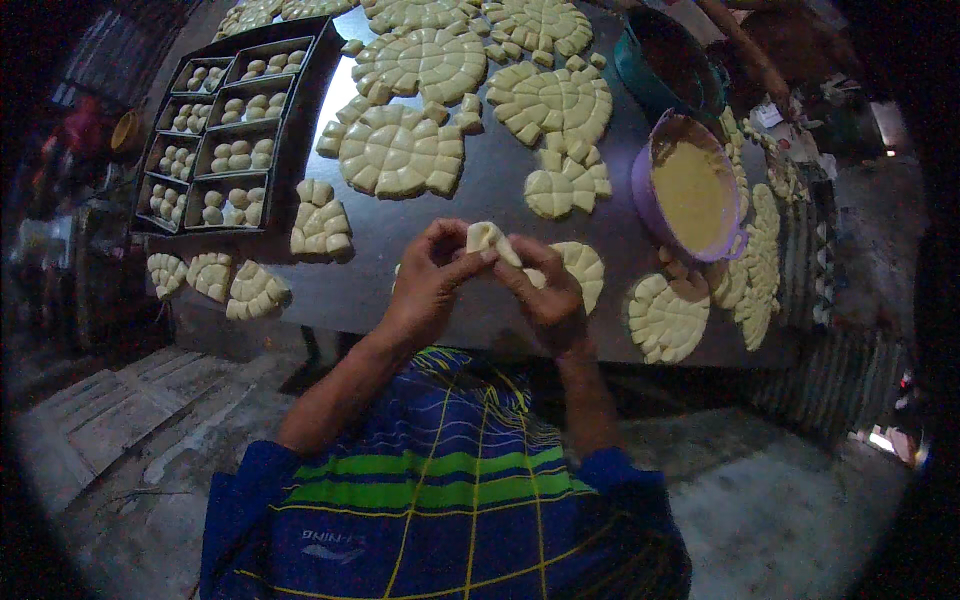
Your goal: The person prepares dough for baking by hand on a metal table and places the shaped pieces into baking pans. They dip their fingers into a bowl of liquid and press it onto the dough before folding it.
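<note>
Both our hands pinch one small dough piece [485,238]: left hand [432,275] and right hand [545,290] close fingertips around it above the dark table [480,190]. At two o'clock sits a purple bowl of yellow filling [690,190]; at ten o'clock, a black tray of dough balls [225,140].

A dark bench [480,190] carried scored rounds of pale dough [400,150]. At its left edge stood a black compartment tray [305,95] of dough balls. A purple bowl [640,185] of yellow filling sat beside a teal tub [630,70].
</note>
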A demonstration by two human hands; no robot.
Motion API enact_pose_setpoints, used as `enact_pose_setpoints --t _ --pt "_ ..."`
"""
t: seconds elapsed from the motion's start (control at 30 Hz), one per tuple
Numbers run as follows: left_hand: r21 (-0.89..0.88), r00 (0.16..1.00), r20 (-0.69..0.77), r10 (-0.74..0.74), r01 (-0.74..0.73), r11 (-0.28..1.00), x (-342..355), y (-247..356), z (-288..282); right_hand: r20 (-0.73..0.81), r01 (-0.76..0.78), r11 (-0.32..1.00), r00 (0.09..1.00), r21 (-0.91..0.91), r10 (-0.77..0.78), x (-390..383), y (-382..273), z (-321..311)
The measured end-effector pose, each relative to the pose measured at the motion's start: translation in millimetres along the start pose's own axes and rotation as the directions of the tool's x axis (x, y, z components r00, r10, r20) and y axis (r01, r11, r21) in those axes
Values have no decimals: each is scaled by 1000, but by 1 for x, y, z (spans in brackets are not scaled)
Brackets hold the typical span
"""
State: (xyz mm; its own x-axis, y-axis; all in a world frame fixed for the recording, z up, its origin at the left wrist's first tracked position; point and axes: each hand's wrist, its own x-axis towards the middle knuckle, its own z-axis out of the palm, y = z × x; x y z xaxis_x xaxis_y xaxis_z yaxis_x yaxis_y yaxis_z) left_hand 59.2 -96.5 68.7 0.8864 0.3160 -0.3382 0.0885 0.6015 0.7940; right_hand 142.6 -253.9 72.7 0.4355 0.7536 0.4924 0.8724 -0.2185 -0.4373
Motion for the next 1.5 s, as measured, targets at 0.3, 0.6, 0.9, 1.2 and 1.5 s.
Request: enact_pose_setpoints --t 0.3,0.6,0.9,1.2,1.5 --pt "371 969 245 16 -109 922 -7 24 -54 252 -264 944 944 197 211 58 -18 -12" --pt "-20 912 284 -297 316 949 13 32 -65 278 22 999 960 43 -33 63 -9 -10" --pt "-283 963 111 -244 266 922 9 17 -53 -24 -113 989 993 -91 112 49 -54 30" --pt "32 974 218 -61 55 998 6 29 -50 17 -603 620 724 502 690 39 -40 36" --pt "54 999 38 -4 2 999 12 3 -48 -62 -388 865 902 318 427 31 -44 34"
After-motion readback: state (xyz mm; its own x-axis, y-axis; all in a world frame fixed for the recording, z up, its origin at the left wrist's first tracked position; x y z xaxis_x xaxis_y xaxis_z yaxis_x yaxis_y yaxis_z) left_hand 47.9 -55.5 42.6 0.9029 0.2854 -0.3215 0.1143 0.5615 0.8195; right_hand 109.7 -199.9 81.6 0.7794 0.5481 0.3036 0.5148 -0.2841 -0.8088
